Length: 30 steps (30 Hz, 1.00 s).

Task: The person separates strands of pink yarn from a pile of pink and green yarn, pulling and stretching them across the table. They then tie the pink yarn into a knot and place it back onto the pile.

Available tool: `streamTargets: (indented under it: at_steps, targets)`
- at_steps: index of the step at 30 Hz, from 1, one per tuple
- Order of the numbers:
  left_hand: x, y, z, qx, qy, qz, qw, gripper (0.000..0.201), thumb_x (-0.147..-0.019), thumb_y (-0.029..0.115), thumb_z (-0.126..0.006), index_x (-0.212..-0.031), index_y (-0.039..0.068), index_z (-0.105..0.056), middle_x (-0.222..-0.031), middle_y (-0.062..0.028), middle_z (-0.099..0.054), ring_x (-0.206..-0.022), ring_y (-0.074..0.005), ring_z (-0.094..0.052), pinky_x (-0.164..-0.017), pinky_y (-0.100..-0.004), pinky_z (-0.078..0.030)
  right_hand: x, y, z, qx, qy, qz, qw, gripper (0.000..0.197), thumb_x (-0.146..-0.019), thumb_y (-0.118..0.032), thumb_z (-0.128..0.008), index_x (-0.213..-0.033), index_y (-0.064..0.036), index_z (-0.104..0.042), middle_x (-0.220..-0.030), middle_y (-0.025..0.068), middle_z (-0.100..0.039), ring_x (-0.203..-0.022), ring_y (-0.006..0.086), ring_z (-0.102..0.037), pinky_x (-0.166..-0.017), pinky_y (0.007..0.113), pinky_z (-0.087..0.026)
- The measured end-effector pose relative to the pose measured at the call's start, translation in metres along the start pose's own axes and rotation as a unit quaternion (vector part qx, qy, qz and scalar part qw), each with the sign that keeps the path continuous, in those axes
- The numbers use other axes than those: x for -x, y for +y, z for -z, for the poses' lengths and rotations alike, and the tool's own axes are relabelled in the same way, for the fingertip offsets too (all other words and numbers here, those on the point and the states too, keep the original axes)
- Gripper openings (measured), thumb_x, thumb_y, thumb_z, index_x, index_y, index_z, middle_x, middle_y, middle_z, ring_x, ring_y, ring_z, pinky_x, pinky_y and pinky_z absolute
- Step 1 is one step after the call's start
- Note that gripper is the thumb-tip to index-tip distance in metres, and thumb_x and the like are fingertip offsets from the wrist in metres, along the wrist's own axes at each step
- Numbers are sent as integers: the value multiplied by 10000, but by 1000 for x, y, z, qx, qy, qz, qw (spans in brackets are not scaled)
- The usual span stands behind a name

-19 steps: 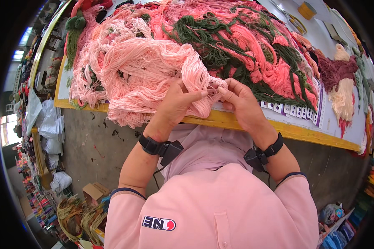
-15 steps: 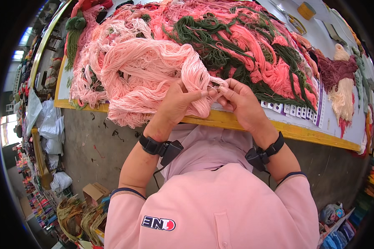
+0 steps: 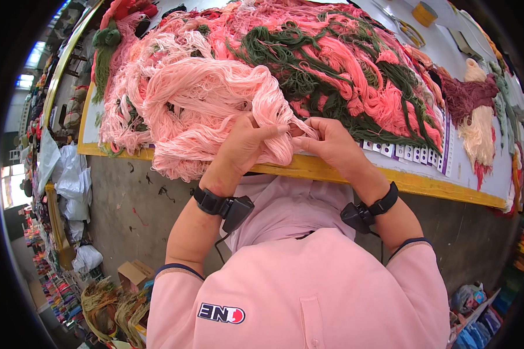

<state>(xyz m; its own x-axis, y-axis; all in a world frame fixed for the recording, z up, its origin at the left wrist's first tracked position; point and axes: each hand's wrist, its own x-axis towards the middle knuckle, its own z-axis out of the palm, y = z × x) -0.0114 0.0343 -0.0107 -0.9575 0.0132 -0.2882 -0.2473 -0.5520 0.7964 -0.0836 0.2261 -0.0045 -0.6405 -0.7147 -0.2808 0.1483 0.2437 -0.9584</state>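
A large loose skein of pale pink yarn (image 3: 209,99) lies bunched at the table's near edge. My left hand (image 3: 245,141) is closed on its right end, thumb pressed over the strands. Just to the right, my right hand (image 3: 326,142) pinches the same yarn, where strands narrow into a thin bundle between the two hands. Some fingertips are tucked out of sight. Beyond both hands spreads a heap of tangled coral-pink yarn (image 3: 355,99), with dark green yarn (image 3: 285,52) running through it.
The white table has a yellow edge (image 3: 436,191). Scissors (image 3: 412,32) and a yellow spool (image 3: 424,14) lie at the far right, with maroon yarn (image 3: 468,96) and cream yarn (image 3: 477,134) nearer. Cards with holes (image 3: 410,153) stick out under the heap. A cardboard box (image 3: 135,273) stands on the floor.
My right hand has shifted slightly left and down, its fingers curling closer round the strands near the left hand. My left hand stays nearly where it was on the pink skein.
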Motion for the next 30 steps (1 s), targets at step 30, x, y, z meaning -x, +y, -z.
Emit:
streamTargets:
  at_steps: [30]
  targets:
    - [133,229,377,-26,284,-334,898,330,-917,23,-534,-1223,-86,-474,-900,-51,-572,-735,-136,-553,-751,-260,-508,142,34,232,-522,257,262,770,305,-937,-18,-481,-1212,111,-513,-1229,209,-580,-1093,267,-586,-946,369,-473]
